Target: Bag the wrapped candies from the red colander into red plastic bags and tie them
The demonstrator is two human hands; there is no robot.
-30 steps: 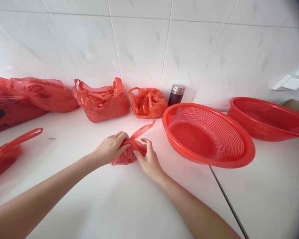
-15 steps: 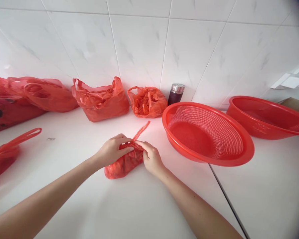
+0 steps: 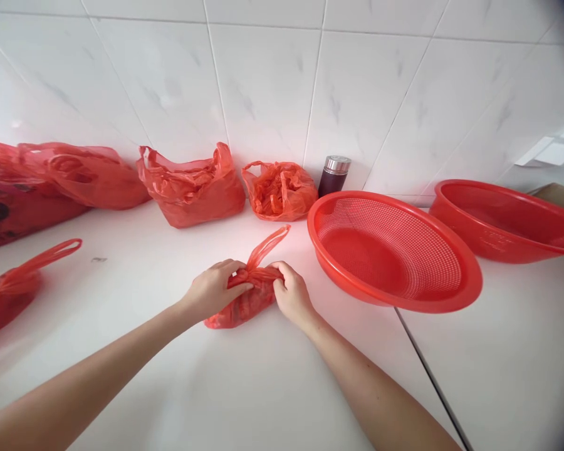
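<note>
A tiled wall [image 3: 263,81] backs the white counter [image 3: 225,401]. The small red bag [image 3: 247,308], seemingly thin, could tear if the left hand [image 3: 215,288] and right hand [image 3: 294,297] pull hard apart. Left fingers pinch its gathered top; its filled body lies just below, between both hands; right fingers pinch its right edge.

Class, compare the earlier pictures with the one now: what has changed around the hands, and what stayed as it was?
The right hand, with thumb and forefinger spread a second ago, has closed on the right side of the small red bag's gathered top. The bag's lower edge has come nearer the person. Unchanged: the left hand on the bag's left side, the colander, the flask and the back row of bags.
</note>
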